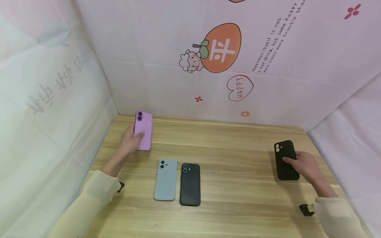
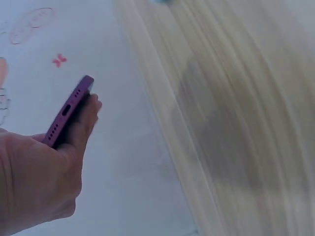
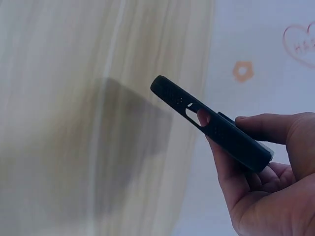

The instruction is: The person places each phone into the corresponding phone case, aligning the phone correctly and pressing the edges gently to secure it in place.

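While purple phone (image 1: pixel 145 125) is gripped by left hand (image 1: pixel 128 142), left of grey phone (image 1: pixel 165 181), black case (image 1: pixel 284 160) is pinched by right hand (image 1: pixel 306 166), well right of grey phone; long axes roughly parallel.

open tabletop (image 1: pixel 238 172), dark phone (image 1: pixel 190 186) to case (image 1: pixel 286 168)

- The purple phone (image 1: pixel 146 125) is held by the left grip (image 1: pixel 130 140) above the bench (image 1: pixel 226 148), its two-lens back facing up.
- The black phone case (image 1: pixel 283 150), tilted, is held by the right grip (image 1: pixel 308 167), with its port opening (image 3: pixel 196 114) visible.
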Demonstrator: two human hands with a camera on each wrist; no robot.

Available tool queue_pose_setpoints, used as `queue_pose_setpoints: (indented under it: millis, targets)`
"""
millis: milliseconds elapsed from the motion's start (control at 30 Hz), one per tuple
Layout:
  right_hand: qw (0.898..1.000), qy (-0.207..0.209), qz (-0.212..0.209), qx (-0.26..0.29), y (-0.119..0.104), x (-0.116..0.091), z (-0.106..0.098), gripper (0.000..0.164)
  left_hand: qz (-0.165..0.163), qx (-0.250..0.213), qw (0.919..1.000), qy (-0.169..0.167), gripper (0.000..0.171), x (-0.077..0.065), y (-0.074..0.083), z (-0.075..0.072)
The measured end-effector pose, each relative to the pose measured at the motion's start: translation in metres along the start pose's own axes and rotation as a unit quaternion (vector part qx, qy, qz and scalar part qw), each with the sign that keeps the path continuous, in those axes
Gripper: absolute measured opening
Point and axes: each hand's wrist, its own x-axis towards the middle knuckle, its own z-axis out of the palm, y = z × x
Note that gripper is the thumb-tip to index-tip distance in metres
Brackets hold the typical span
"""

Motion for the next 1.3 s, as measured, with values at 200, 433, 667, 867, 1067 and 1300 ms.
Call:
queue_pose_setpoints:
  millis: [200, 433, 667, 867, 1067, 1300]
  targets:
    - [1.000, 0.007, -0.019, 0.007, -0.034, -0.008, 0.001, 0.054, -0.035, -0.097, 0.9929, -0.060, 0.057, -0.028, 0.005, 0.016]
    - [0.998, 0.011, -0.043, 0.034, -0.077, -0.021, 0.006, 0.051, -0.036, -0.201, 0.9723, -0.113, 0.052, -0.055, 0.017, 0.040]
    - [0.994, 0.015, -0.085, 0.071, -0.112, -0.032, 0.015, 0.048, -0.029, -0.238, 0.9627, -0.125, 0.047, -0.070, 0.023, 0.061]
    - [0.988, 0.008, -0.104, 0.113, -0.145, -0.038, 0.026, 0.038, -0.027, -0.261, 0.9551, -0.137, 0.044, -0.077, 0.019, 0.080]
    - [0.982, 0.000, -0.112, 0.154, -0.176, -0.039, 0.035, 0.040, -0.029, -0.281, 0.9465, -0.155, 0.044, -0.084, 0.011, 0.097]
    - [0.963, -0.036, -0.121, 0.238, -0.206, -0.041, 0.052, 0.038, -0.028, -0.305, 0.9360, -0.174, 0.042, -0.090, 0.007, 0.117]
